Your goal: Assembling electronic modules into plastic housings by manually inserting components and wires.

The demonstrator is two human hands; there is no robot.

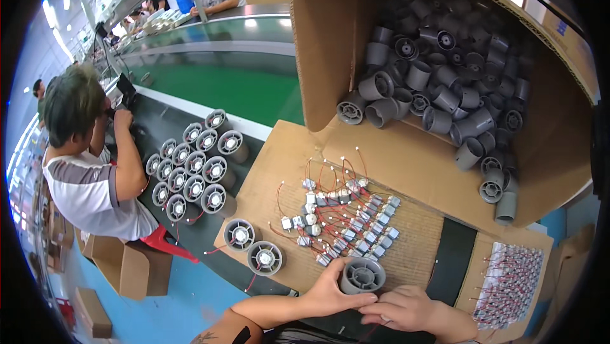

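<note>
While the left hand (pixel 325 295) has its fingers around a gray housing (pixel 363 276), the right hand (pixel 406 309) (can't tell its grip) sits beside it; fitted housings (pixel 265 259) stand leftward, loose motors (pixel 352 234) remain.

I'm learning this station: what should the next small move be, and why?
Probably have the right hand set a small silver motor into the gray cylinder in the left hand: its middle looks unfilled, while the two nearest cylinders are white there. Whether the right holds one is hidden.
</note>
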